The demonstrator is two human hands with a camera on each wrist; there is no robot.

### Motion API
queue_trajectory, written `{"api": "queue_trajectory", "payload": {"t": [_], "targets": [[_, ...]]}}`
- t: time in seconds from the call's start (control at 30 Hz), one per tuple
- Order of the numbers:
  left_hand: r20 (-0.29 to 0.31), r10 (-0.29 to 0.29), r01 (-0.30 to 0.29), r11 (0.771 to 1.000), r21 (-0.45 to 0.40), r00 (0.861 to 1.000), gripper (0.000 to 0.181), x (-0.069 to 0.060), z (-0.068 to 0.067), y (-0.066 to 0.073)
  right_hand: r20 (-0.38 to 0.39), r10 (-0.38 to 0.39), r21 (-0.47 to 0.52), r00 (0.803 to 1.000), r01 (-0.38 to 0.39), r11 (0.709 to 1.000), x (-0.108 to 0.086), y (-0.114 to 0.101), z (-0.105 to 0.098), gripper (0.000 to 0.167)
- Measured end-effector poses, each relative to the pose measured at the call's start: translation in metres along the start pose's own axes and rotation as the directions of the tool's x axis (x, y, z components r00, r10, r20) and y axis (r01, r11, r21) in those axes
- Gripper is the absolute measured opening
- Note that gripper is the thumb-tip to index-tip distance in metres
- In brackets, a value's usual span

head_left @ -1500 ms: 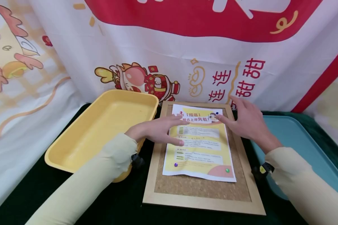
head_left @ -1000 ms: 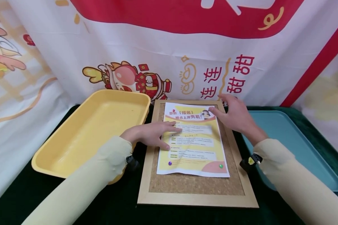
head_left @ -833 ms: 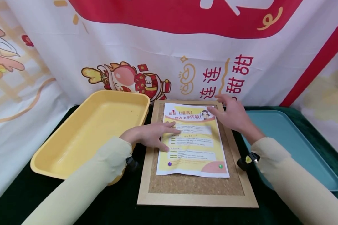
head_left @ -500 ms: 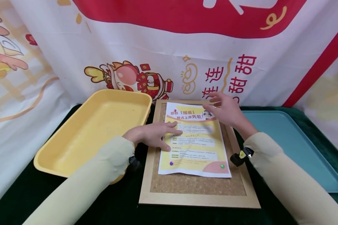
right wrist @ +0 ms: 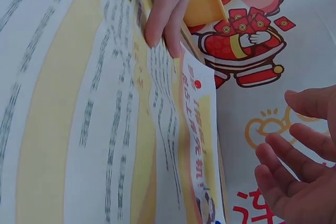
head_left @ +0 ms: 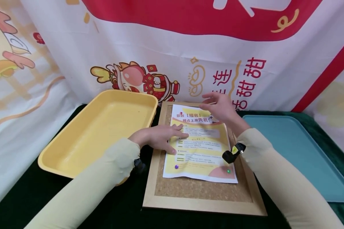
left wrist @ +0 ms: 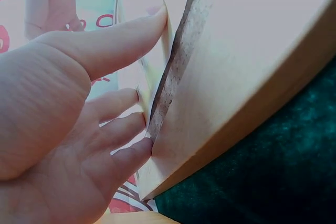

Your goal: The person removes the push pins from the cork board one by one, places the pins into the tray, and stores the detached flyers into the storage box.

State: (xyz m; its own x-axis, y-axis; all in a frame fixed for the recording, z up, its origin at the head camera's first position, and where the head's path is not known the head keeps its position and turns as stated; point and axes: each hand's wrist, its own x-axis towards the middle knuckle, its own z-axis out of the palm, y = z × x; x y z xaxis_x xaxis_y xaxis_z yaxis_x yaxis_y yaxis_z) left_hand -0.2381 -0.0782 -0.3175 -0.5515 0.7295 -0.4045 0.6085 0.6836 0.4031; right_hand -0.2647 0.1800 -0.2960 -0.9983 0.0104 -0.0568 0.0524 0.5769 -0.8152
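Observation:
A yellow and white poster lies on a wood-framed cork board. Push pins sit at its corners: purple, green, red, and a blue one partly cut off in the right wrist view. My left hand rests on the poster's left side, fingers spread and fairly straight. Above the poster's upper right, my right hand hovers with loosely bent fingers. In the right wrist view that right hand holds nothing and is apart from the paper.
To the left stands a deep yellow bin, close beside the board. A flat blue tray lies on the right. Dark green cloth covers the table; a printed white curtain hangs behind.
My left hand has shifted slightly down the poster and settled there. The right hand has moved left from the board's upper right corner, along its top. The poster stays on the board.

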Motion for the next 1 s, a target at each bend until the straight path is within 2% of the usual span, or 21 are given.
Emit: {"api": "queue_trajectory", "payload": {"t": [0.4, 0.6, 0.87, 1.0], "targets": [[-0.003, 0.004, -0.004, 1.000, 0.006, 1.000, 0.073, 0.001, 0.000, 0.001, 0.023, 0.030, 0.157, 0.999, -0.033, 0.987, 0.017, 0.000, 0.030, 0.036], [-0.007, -0.002, 0.002, 1.000, 0.011, 1.000, 0.073, 0.001, 0.000, 0.001, 0.049, 0.075, 0.176, 0.996, -0.082, 0.981, 0.025, 0.003, 0.044, 0.036], [-0.006, 0.006, -0.006, 1.000, 0.017, 1.000, 0.073, 0.002, 0.000, 0.001, 0.096, 0.080, 0.211, 0.992, -0.099, 0.973, 0.032, 0.006, 0.058, 0.036], [0.001, 0.006, -0.006, 1.000, 0.026, 1.000, 0.073, 0.002, 0.000, 0.000, 0.112, 0.070, 0.163, 0.991, -0.088, 0.983, 0.034, 0.008, 0.062, 0.033]]}}
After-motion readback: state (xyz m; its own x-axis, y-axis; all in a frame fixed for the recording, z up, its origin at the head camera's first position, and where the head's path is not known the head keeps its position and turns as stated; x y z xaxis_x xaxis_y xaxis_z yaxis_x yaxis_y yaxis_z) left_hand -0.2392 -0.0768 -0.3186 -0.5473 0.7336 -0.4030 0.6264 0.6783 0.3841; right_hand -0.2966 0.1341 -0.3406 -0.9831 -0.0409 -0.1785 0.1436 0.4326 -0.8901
